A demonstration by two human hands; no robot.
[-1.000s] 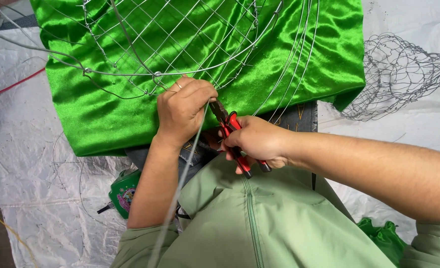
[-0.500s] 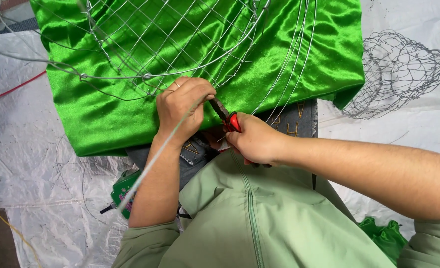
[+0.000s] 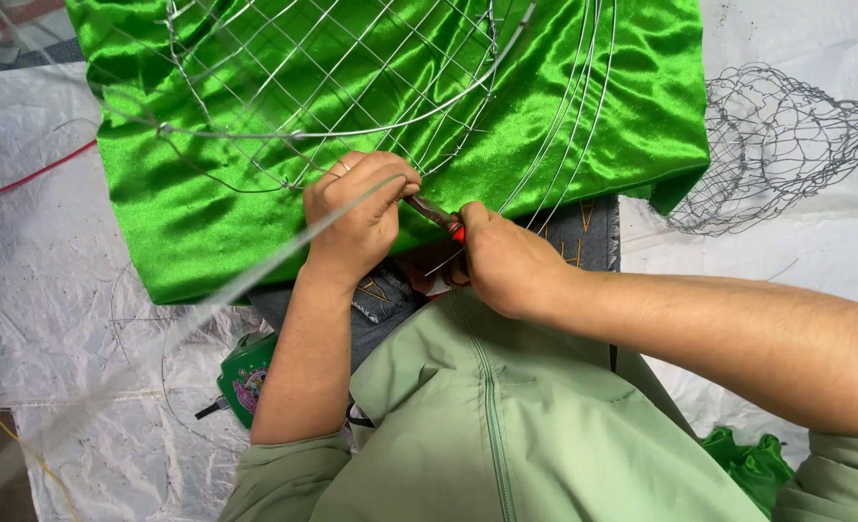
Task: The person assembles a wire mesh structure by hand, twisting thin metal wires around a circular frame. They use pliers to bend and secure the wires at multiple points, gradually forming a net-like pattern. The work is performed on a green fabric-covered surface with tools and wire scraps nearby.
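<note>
The left hand (image 3: pixel 359 217) pinches a thin silver wire strand (image 3: pixel 284 253) against the silver wire-mesh frame (image 3: pixel 332 77), which lies on the shiny green satin cloth (image 3: pixel 187 208). The right hand (image 3: pixel 506 259) is closed around red-handled pliers (image 3: pixel 440 218), nose at the joint. A tight tie likely needs the strand kept taut and the twist snug to the frame.

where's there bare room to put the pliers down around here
Bare white sheeting lies left of the green satin cloth, and more below the small wire mesh form at right. It is crowded in the middle: left hand, right hand with red-handled pliers, and the wire frame.
</note>
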